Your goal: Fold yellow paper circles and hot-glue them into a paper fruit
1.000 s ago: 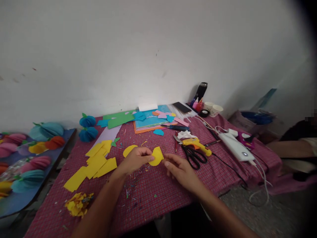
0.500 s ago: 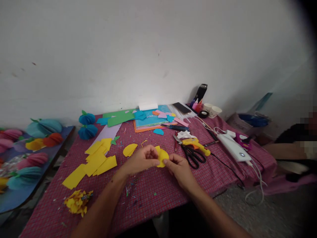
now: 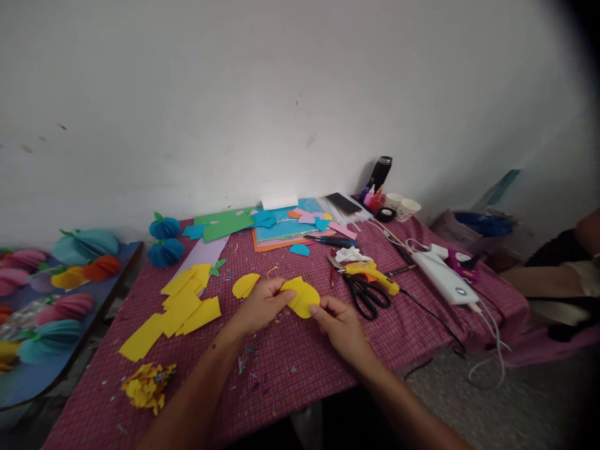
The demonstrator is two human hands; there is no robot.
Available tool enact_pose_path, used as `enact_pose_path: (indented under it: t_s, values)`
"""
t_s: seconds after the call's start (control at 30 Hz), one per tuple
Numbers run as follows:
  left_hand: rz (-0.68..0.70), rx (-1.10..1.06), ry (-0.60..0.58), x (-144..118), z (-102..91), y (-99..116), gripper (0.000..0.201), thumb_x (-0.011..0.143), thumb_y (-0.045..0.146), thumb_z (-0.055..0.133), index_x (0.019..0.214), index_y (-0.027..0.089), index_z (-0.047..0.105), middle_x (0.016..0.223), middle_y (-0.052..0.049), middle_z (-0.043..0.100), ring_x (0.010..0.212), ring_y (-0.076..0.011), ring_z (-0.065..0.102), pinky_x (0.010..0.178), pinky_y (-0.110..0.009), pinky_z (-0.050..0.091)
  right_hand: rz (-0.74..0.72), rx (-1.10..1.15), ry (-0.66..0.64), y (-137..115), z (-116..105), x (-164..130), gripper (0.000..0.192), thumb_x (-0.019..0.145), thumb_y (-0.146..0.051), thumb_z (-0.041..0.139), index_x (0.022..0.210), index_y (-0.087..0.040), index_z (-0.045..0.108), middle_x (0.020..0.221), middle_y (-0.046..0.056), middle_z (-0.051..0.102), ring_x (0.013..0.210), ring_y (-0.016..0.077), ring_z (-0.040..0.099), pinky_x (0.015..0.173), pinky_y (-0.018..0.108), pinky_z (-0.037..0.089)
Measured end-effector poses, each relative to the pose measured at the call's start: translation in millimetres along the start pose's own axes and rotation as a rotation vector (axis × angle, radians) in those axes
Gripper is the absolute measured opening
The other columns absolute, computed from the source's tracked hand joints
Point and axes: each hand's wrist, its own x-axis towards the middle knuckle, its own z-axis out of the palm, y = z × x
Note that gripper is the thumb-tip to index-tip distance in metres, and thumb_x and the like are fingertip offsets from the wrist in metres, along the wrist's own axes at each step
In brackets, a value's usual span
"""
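Around the hands, the red checked table [image 3: 290, 369] is carrying a lot of craft clutter. Just left of centre, yellow paper strips [image 3: 180, 309] are lying fanned out, with a yellow half-disc [image 3: 245, 285] between them and the hands. A crumpled yellow scrap [image 3: 145, 384] is sitting at lower left. Right of centre, black scissors [image 3: 368, 294] and a yellow glue gun [image 3: 372, 273] are lying just beside the right hand, with a white power bank [image 3: 445, 278] and its cables farther right. Coloured sheets [image 3: 281, 228] and 2 blue paper balls [image 3: 165, 240] are resting toward the wall. Nothing is standing between the camera and the hands.

At frame centre, the left hand [image 3: 260, 304] and right hand [image 3: 340, 322] are both pinching a yellow disc [image 3: 302, 297], the left closing on its left edge and the right on its lower right edge. The disc is being held just above the table, possibly folded; its long axis is running from upper left to lower right, its face tilting up toward the camera.

At the far right edge, another person's arm [image 3: 548, 281] is resting well apart.
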Motion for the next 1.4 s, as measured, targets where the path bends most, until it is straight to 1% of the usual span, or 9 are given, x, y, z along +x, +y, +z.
enact_pose_path:
  t_s: [0.2,0.37,0.57,0.83,1.0,1.13,1.23,1.33,1.4]
  values:
    - [-0.08,-0.006,0.046,-0.3,-0.5,-2.6,0.033,0.083,0.047,0.064,0.085,0.014,0.066,0.066,0.003,0.055,0.053,-0.0101,0.048,0.048,-0.021,0.037,0.012,0.019,-0.031,3.0,-0.5,0.7,0.029,0.09,-0.043,0.06,0.074,-0.019,0.061,0.057,-0.005,0.045,0.052,0.0106,0.038,0.049,0.025,0.027]
    - [-0.062,0.122,0.085,-1.0,2.3,1.9,0.033,0.079,0.044,0.066,0.067,0.014,0.059,0.06,0.005,0.046,0.054,-0.0085,0.039,0.049,-0.021,0.028,-0.039,0.008,-0.013,2.1,-1.0,0.7,0.032,0.092,-0.042,0.06,0.068,-0.021,0.052,0.058,-0.005,0.046,0.054,0.0109,0.038,0.052,0.025,0.029]
    - [-0.08,0.167,0.071,-0.4,2.6,0.9,0.035,0.076,0.046,0.07,0.066,0.015,0.058,0.059,0.006,0.04,0.055,-0.0084,0.034,0.05,-0.022,0.024,-0.061,-0.033,-0.004,0.0,-1.9,-0.7,0.033,0.093,-0.043,0.057,0.069,-0.021,0.052,0.059,-0.005,0.046,0.056,0.0114,0.039,0.053,0.025,0.03]
    - [-0.079,0.149,0.078,-1.6,5.9,2.7,0.034,0.073,0.046,0.071,0.066,0.015,0.059,0.059,0.006,0.043,0.054,-0.0082,0.034,0.049,-0.021,0.024,-0.058,-0.047,-0.022,-2.8,-0.7,-0.4,0.034,0.092,-0.043,0.058,0.067,-0.02,0.051,0.06,-0.005,0.045,0.056,0.0113,0.039,0.053,0.025,0.031]
    - [-0.087,0.129,0.081,-1.4,8.8,6.2,0.035,0.073,0.048,0.072,0.069,0.015,0.061,0.061,0.005,0.047,0.055,-0.0091,0.038,0.05,-0.022,0.026,-0.032,-0.031,-0.033,-3.7,1.0,-1.0,0.031,0.09,-0.046,0.06,0.073,-0.02,0.058,0.06,-0.004,0.046,0.055,0.0116,0.038,0.051,0.024,0.03]
    - [-0.086,0.138,0.103,-1.1,7.9,4.1,0.038,0.073,0.05,0.073,0.066,0.015,0.06,0.06,0.006,0.044,0.054,-0.0086,0.036,0.049,-0.022,0.025,-0.016,-0.019,-0.001,0.7,1.9,-0.7,0.033,0.089,-0.048,0.06,0.072,-0.02,0.059,0.06,-0.004,0.046,0.055,0.0122,0.038,0.051,0.025,0.031]
    - [-0.06,0.122,0.053,-1.2,6.3,1.5,0.04,0.079,0.053,0.068,0.069,0.014,0.062,0.06,0.005,0.044,0.054,-0.0087,0.036,0.05,-0.022,0.025,-0.017,-0.029,0.023,0.8,0.9,-0.9,0.034,0.09,-0.048,0.059,0.071,-0.02,0.059,0.058,-0.004,0.047,0.054,0.0126,0.039,0.051,0.025,0.032]
    - [-0.044,0.065,-0.023,-1.5,4.1,0.1,0.038,0.084,0.051,0.064,0.077,0.013,0.066,0.065,0.003,0.052,0.057,-0.0095,0.041,0.054,-0.022,0.03,-0.055,0.001,0.02,-3.1,-1.5,-3.0,0.033,0.092,-0.047,0.057,0.073,-0.02,0.062,0.058,-0.003,0.048,0.054,0.0129,0.042,0.053,0.025,0.034]
    - [-0.062,0.009,-0.03,-1.9,3.2,-0.1,0.038,0.085,0.05,0.063,0.082,0.013,0.068,0.07,0.001,0.059,0.06,-0.0105,0.046,0.057,-0.022,0.034,-0.089,0.068,-0.01,-6.0,-3.1,-4.9,0.037,0.097,-0.048,0.05,0.079,-0.019,0.065,0.061,-0.002,0.051,0.056,0.0133,0.046,0.055,0.026,0.036]
